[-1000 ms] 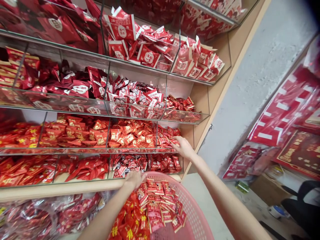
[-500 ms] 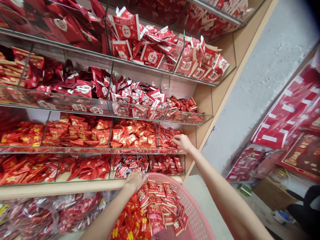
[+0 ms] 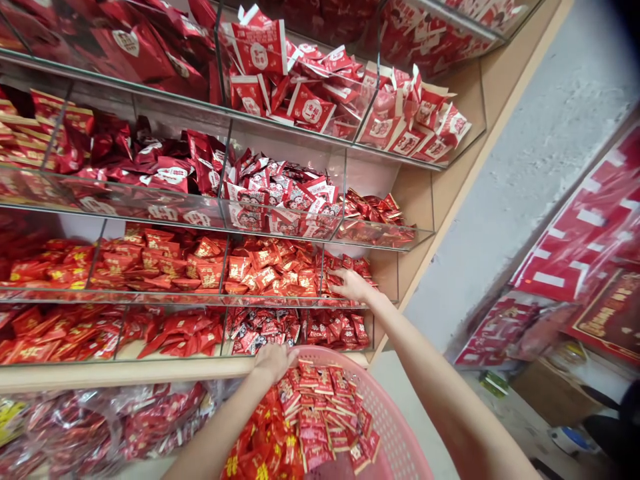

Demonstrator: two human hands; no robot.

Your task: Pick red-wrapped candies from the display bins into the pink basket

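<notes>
- Pink basket [image 3: 407,427] sits near and low, its far rim beside the lowest shelf edge [image 3: 150,371]; its near end runs out of my sight, so I can't tell the long axis.
- Left hand [image 3: 273,363] rests on that far rim; I cannot tell whether its fingers are clamped there.
- Right hand [image 3: 354,286] reaches into the right-end compartment [image 3: 386,273], fingers pointing left and slightly apart over small red packets [image 3: 362,265], which lie jumbled, facing mixed ways.
- Inside the basket, cream-edged packets [image 3: 314,427] lie at right, edges running mostly left to right; yellow-marked packets [image 3: 260,447] lie tumbled at left.
</notes>
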